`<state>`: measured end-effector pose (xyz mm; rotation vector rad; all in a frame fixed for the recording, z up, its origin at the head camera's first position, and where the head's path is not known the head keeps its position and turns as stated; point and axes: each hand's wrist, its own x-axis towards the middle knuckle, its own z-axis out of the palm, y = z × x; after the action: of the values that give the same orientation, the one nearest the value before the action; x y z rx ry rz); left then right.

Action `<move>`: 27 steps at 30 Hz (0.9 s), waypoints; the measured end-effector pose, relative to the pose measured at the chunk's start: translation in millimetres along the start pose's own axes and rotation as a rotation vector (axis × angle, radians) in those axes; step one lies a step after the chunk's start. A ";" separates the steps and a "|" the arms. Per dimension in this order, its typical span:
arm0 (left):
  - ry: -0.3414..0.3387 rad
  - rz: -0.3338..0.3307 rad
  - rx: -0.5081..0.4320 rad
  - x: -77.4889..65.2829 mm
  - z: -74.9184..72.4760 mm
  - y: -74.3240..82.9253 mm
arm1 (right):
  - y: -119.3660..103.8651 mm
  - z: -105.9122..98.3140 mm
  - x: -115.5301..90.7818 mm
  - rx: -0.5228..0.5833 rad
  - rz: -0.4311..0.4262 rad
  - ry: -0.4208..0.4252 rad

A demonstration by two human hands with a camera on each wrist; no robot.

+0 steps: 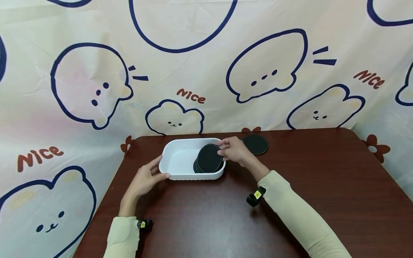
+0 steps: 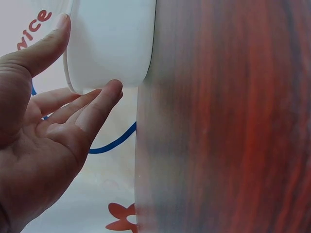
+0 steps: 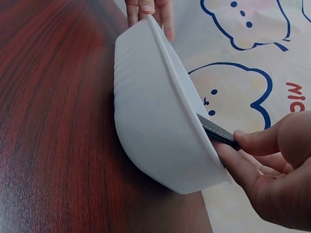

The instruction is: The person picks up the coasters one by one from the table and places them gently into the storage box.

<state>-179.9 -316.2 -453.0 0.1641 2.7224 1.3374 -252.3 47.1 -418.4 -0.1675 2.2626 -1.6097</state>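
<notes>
A white rectangular tray [image 1: 180, 157] with rounded corners stands on the table. Its left end is held by my left hand [image 1: 146, 179], thumb at the near rim and fingers along the end wall; the left wrist view shows that hand [image 2: 58, 111] against the tray [image 2: 112, 43]. At the tray's right end, my right hand [image 1: 235, 150] pinches a round black coaster [image 1: 209, 158] by its edge. Several more coasters lie stacked beneath it inside the tray. In the right wrist view, thumb and fingers clasp the stitched coaster edge [image 3: 217, 132] over the rim.
Another black round piece [image 1: 256, 144] lies on the dark wooden table [image 1: 206, 215], behind the right hand near the back edge. A printed cloth [image 1: 213, 71] with cartoon bears hangs behind the table.
</notes>
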 end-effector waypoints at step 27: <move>0.007 0.001 0.005 -2.5 -0.2 0.5 | 43.7 -23.6 -39.6 -0.231 -0.320 0.167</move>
<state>-177.4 -316.4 -452.3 0.1617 2.7318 1.3338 -219.1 95.0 -443.7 -0.4935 2.6589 -1.5532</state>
